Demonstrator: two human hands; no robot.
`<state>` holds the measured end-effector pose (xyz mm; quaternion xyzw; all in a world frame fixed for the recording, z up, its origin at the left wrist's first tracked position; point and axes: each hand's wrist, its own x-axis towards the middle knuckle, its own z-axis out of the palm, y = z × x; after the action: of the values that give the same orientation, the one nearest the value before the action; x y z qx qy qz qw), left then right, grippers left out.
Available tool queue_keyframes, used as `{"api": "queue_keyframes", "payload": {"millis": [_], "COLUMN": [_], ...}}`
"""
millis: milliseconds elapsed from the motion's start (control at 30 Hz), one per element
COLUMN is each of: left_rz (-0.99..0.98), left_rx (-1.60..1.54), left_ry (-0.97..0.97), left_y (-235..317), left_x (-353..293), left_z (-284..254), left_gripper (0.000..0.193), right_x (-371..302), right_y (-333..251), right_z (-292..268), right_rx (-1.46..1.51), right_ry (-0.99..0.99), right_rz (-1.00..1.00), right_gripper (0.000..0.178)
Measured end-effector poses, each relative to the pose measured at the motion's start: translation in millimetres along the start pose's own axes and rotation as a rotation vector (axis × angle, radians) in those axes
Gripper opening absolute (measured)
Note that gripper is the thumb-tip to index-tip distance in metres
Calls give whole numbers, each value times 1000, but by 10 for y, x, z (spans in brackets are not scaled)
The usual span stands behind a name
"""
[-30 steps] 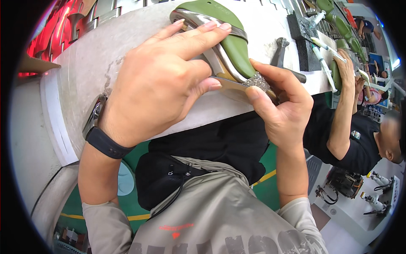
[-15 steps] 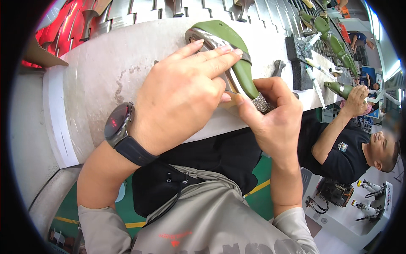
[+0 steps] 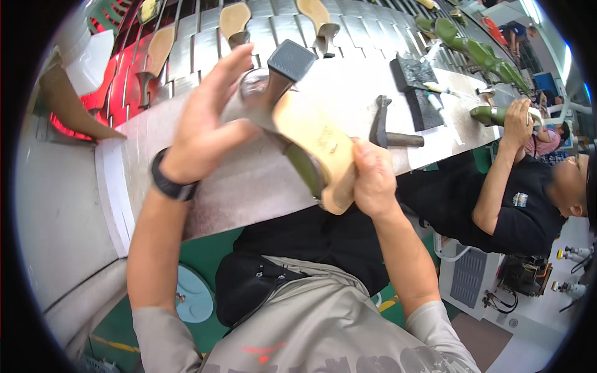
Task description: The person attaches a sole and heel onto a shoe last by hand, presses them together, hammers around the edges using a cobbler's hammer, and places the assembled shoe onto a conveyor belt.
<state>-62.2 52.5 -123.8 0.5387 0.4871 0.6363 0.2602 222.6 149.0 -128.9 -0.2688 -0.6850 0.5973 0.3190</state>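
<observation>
A shoe point(image 3: 317, 140) is held up above the white work table, its tan sole turned toward me and its dark square heel block point(image 3: 290, 60) at the upper end. Green last material point(image 3: 305, 169) shows along its lower left side. My right hand point(image 3: 375, 178) grips the toe end, thumb on the sole. Beside the heel end, my left hand point(image 3: 208, 121) is open, its fingers and thumb apart and somewhat blurred; whether it touches the shoe's shiny back is unclear. A hammer point(image 3: 388, 130) lies on the table to the right of the shoe.
Tan-soled heeled pieces point(image 3: 235, 22) stand on the metal slat conveyor point(image 3: 273, 31) behind the table, near a red glow. Black blocks point(image 3: 418, 90) and white syringes point(image 3: 443, 90) lie at right. A person point(image 3: 507, 193) there holds a green last point(image 3: 488, 116).
The shoe has been turned over, from green upper side to tan sole and heel. My left hand has come off its upper and moved left, fingers spread. The hammer is now uncovered.
</observation>
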Motion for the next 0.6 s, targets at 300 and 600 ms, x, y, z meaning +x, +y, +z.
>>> {"api": "queue_keyframes", "payload": {"millis": [300, 600], "left_rz": [22, 19], "left_rx": [224, 282], "left_ry": [217, 183], "left_y": [-8, -25], "left_x": [407, 416], "left_z": [603, 618], "left_gripper": [23, 21], "right_x": [-82, 6], "right_y": [-165, -352], "right_z": [-59, -34], "right_rx": [169, 207], "right_ry": [-205, -160], "right_rz": [127, 312], "right_gripper": [72, 62]}}
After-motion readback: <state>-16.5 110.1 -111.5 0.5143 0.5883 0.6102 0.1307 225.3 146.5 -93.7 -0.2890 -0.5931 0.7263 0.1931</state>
